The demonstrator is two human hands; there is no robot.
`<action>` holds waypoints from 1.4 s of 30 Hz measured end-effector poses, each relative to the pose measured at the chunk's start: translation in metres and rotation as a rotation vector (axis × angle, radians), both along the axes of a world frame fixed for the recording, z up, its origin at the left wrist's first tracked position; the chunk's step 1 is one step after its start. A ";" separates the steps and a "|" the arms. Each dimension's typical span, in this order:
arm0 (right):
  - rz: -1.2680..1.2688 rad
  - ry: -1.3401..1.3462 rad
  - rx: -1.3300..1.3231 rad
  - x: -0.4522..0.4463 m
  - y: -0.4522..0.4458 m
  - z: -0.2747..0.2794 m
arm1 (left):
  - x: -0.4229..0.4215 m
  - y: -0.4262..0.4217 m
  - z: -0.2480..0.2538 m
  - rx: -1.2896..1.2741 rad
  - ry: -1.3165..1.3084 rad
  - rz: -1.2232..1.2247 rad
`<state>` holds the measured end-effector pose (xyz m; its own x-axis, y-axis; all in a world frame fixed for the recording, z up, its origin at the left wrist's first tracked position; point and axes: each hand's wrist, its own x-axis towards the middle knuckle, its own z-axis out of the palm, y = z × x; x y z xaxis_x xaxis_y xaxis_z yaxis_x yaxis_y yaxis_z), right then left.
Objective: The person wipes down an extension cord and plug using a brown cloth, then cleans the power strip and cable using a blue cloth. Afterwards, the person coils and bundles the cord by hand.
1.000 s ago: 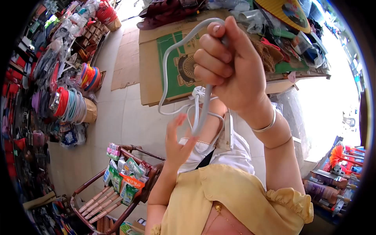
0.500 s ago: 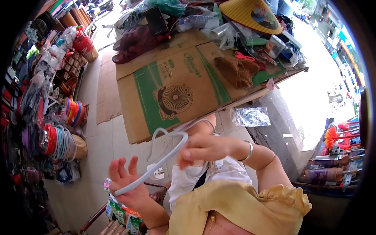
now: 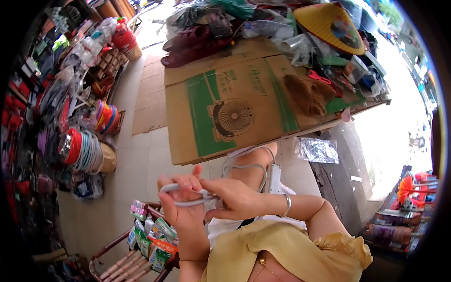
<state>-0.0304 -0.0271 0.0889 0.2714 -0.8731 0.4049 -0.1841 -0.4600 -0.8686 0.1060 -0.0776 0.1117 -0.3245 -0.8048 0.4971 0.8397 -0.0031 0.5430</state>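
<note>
A light grey power cord (image 3: 185, 203) is looped around the fingers of my left hand (image 3: 181, 199), which is raised with its fingers curled. My right hand (image 3: 242, 197), with a silver bangle at the wrist, meets it from the right. Its thumb and fingers close on the loops beside the left fingers. More cord curves up over my knee toward a white power strip (image 3: 275, 177), which rests against my leg. The plug end of the cord cannot be seen.
Ahead stands a table topped with a flattened fan carton (image 3: 225, 108), a fibre piece (image 3: 307, 96), dark red shoes (image 3: 192, 44) and a yellow conical hat (image 3: 331, 28). A bamboo chair (image 3: 120, 263) holding packets is at lower left. Shop goods line the left side.
My hands have come together, and the open stretch of cord between them is now wound in loops at my left fingers. The plug has gone out of sight. The view has shifted slightly.
</note>
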 end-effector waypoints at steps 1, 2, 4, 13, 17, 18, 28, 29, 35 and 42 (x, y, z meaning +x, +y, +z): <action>0.019 -0.005 0.001 0.002 -0.001 -0.009 | 0.001 0.000 0.001 0.001 -0.005 0.019; -0.061 -0.019 -0.024 0.002 -0.002 -0.017 | 0.001 0.000 0.001 0.105 0.022 0.043; -0.136 -0.035 -0.005 -0.002 -0.002 -0.020 | 0.001 -0.003 -0.001 0.201 0.101 0.048; -0.063 -0.350 0.114 -0.014 0.000 -0.012 | -0.011 0.001 -0.049 -0.131 -0.635 0.037; -0.055 -0.692 0.257 -0.022 0.000 -0.018 | 0.002 0.008 -0.066 -0.127 -0.969 -0.083; -0.149 -0.694 0.277 -0.029 -0.005 -0.019 | 0.002 0.007 -0.066 -0.376 -1.185 0.080; -0.447 -0.355 0.253 -0.068 -0.009 -0.019 | 0.036 0.004 -0.078 0.153 -1.178 0.169; -0.437 -0.352 0.265 -0.069 -0.010 -0.020 | 0.035 0.005 -0.071 0.168 -1.178 0.175; -0.435 0.519 -0.387 -0.057 -0.025 -0.018 | 0.022 0.011 -0.028 0.075 -0.825 0.133; -0.195 0.330 -0.179 -0.036 -0.016 -0.047 | -0.008 0.022 -0.032 -0.335 -0.776 0.225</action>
